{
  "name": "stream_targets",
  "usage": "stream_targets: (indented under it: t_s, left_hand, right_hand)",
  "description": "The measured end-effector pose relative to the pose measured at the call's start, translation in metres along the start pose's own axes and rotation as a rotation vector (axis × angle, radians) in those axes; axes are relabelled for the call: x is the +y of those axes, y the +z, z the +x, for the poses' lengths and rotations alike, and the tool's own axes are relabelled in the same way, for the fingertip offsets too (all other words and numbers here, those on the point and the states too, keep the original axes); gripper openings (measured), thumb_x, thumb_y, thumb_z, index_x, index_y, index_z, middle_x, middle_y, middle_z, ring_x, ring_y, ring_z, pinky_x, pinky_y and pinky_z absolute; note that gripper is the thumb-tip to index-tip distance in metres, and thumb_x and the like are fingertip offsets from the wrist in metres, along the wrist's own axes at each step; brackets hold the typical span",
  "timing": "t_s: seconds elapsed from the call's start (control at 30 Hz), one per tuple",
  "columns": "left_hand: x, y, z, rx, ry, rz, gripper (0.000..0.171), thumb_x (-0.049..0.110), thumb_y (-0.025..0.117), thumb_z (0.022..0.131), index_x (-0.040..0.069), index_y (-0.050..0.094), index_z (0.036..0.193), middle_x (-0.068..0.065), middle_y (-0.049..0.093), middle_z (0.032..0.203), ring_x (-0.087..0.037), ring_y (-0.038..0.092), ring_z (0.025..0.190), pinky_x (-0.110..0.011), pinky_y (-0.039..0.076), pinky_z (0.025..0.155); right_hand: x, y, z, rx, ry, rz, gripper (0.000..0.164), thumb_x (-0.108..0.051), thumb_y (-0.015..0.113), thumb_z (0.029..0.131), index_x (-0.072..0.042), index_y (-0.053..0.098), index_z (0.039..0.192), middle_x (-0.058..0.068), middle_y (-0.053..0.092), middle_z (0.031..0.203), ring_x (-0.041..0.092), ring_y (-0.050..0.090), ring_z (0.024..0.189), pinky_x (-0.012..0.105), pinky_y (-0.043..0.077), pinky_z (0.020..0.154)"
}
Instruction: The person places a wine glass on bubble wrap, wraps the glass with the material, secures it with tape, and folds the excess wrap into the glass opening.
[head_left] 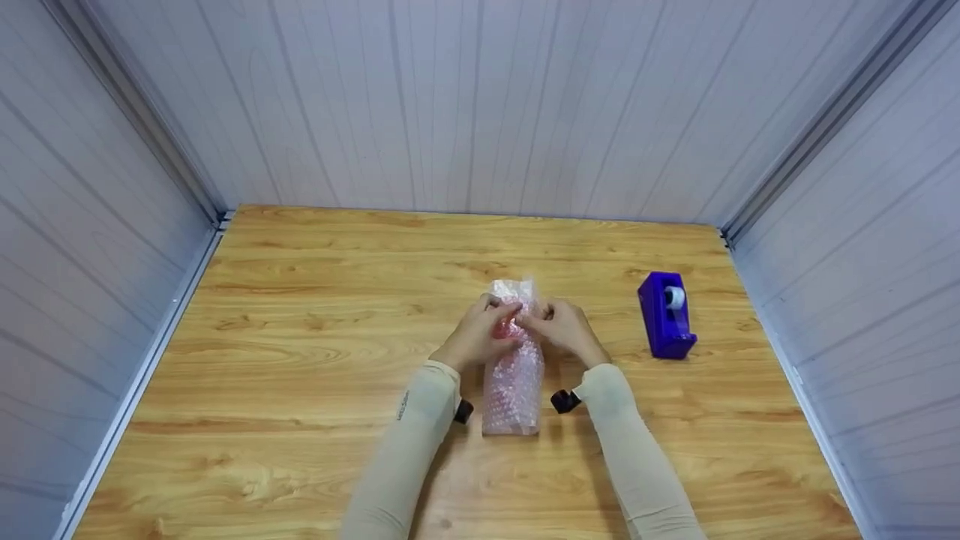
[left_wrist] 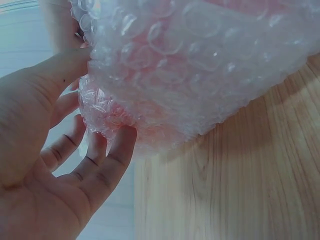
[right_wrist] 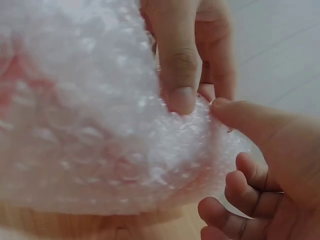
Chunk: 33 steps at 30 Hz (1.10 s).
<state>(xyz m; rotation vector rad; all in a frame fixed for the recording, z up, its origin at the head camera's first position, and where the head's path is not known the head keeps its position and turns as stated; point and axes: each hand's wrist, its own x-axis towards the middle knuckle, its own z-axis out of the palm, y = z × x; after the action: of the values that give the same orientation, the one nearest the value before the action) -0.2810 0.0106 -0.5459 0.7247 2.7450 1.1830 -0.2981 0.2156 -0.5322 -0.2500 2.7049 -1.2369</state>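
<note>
A long, narrow bubble-wrap bundle point(head_left: 512, 394) lies lengthwise in front of me, with something pinkish-red showing through the plastic. What is inside cannot be made out. My left hand point(head_left: 476, 335) grips the far half from the left, its thumb on the wrap and its fingers bent against the side in the left wrist view. From the right, my right hand point(head_left: 568, 328) pinches the wrap near the same far end. In the right wrist view the right thumb point(right_wrist: 250, 117) presses the wrap's edge close to the left thumb, and the other right fingers are curled.
A purple tape dispenser point(head_left: 666, 319) with a white roll point(head_left: 674, 298) stands to the right of the bundle. The wooden tabletop point(head_left: 300, 375) is bounded by pale panels at the back and both sides. Small dark cameras point(head_left: 564, 401) sit under both wrists.
</note>
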Motion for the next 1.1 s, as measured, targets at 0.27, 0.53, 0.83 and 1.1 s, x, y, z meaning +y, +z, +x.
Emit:
stream_targets:
  t_s: [0.27,0.53,0.83,1.1]
  left_hand:
    - [-0.001,0.0,-0.002,0.025,0.0,-0.05,0.063,0.022,0.079,0.089,0.013,0.054,0.145,-0.009,0.048,0.124,-0.02,0.051,0.1,-0.031,0.049,0.083]
    - [-0.007,0.007,-0.011,0.112,-0.016,-0.181,0.066,0.017,0.08,0.087,0.01,0.05,0.146,-0.011,0.045,0.129,-0.021,0.054,0.106,-0.031,0.05,0.089]
    - [-0.009,0.015,-0.02,0.16,-0.285,-0.327,0.088,0.039,0.08,0.085,0.001,0.036,0.152,-0.024,0.047,0.14,-0.034,0.055,0.119,-0.044,0.049,0.098]
    - [-0.01,0.019,-0.023,0.157,-0.303,-0.554,0.078,0.035,0.073,0.092,0.003,0.037,0.152,-0.021,0.055,0.138,-0.031,0.059,0.121,-0.04,0.05,0.097]
  right_hand:
    - [0.015,0.011,-0.004,-0.049,0.203,0.219,0.057,-0.053,0.074,0.086,-0.002,0.06,0.107,0.006,0.065,0.085,0.019,0.063,0.069,0.034,0.053,0.063]
    - [0.023,0.016,-0.007,-0.171,0.277,0.287,0.066,-0.062,0.063,0.09,-0.002,0.069,0.118,0.01,0.073,0.097,0.023,0.071,0.082,0.038,0.057,0.074]
    - [0.026,0.019,-0.013,-0.186,0.329,0.47,0.068,-0.058,0.07,0.087,-0.004,0.066,0.128,0.01,0.071,0.098,0.021,0.068,0.083,0.033,0.057,0.07]
    - [0.024,0.019,-0.022,-0.135,0.262,0.546,0.056,-0.046,0.069,0.093,0.0,0.065,0.125,0.011,0.068,0.097,0.02,0.065,0.079,0.032,0.056,0.065]
